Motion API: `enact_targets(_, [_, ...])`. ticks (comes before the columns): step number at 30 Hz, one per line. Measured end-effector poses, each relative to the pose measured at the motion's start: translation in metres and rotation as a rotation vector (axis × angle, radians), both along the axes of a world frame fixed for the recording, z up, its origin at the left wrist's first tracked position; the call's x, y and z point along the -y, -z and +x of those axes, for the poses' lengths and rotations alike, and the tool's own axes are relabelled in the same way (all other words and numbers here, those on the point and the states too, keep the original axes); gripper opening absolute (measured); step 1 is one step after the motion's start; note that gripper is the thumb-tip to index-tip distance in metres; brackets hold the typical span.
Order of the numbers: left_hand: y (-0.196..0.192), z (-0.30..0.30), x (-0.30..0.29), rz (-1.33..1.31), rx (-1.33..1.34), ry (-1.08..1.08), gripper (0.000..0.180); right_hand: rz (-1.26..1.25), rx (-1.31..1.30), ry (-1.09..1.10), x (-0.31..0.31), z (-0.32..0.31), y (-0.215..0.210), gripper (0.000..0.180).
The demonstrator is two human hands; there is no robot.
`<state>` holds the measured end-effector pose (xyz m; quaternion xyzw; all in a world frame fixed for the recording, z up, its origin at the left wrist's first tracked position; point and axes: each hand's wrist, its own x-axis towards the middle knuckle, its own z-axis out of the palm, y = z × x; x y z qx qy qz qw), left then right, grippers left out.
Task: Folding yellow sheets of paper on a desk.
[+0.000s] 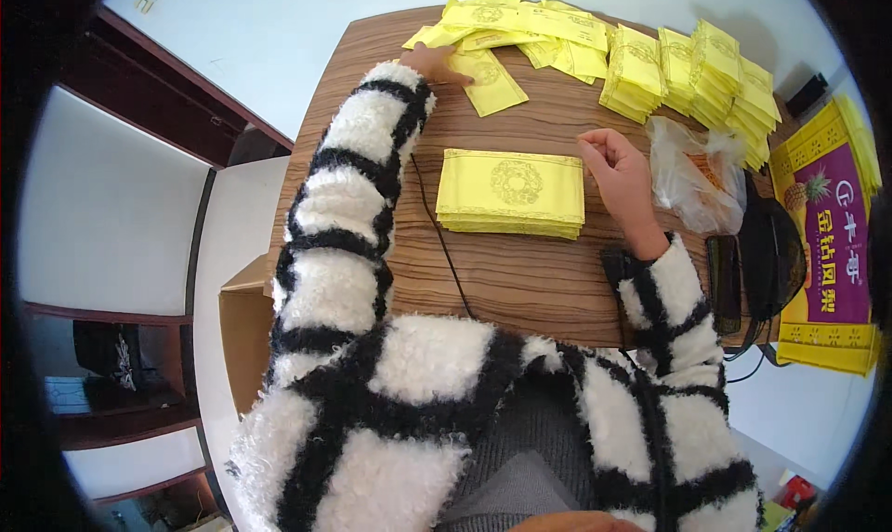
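Note:
At the far left of the table, my left hand (pixel 431 63) grips the corner of a flat yellow packet (pixel 492 84) that lies beside the loose pile. Thumb and fingers are at its upper left end, partly hidden. In front of me sits a neat stack of yellow packets (pixel 511 188), its top one printed with a round dark pattern. Just off that stack's right edge, my right hand (pixel 618 172) is raised with its fingers curled in and the thumb against the forefinger; nothing shows in it. A loose pile of yellow packets (pixel 520 21) spreads along the far edge.
Several bundled stacks of yellow packets (pixel 636 72) stand at the far right. Nearer are a clear plastic bag (pixel 692 174) with something orange inside, a phone (pixel 723 272) and a black pouch (pixel 771 253). A yellow-purple bag (pixel 827 235) hangs beyond. A black cable (pixel 437 230) crosses the table.

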<state>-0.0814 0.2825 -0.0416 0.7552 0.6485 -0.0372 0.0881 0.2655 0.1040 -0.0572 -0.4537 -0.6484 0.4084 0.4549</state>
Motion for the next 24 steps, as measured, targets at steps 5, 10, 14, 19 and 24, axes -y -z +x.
enact_targets(5, [-0.008,0.011,0.036,0.029,-0.036,-0.069,0.099,0.014,-0.015,-0.007,0.009,0.003,0.002,0.014])
enact_targets(10, [-0.017,0.016,0.082,0.003,-0.030,-0.055,0.094,0.015,-0.031,-0.032,0.025,0.007,-0.005,0.014])
enact_targets(14, [-0.020,0.025,0.121,0.034,-0.018,-0.091,0.090,0.012,-0.060,-0.044,0.038,0.014,-0.007,0.014])
enact_targets(19, [-0.034,0.037,0.173,0.031,-0.025,-0.075,0.080,0.060,-0.062,-0.056,0.053,0.022,-0.007,0.013])
enact_targets(24, [-0.044,0.045,0.214,0.032,-0.036,-0.062,0.072,0.082,-0.029,-0.045,0.061,0.031,-0.008,0.012])
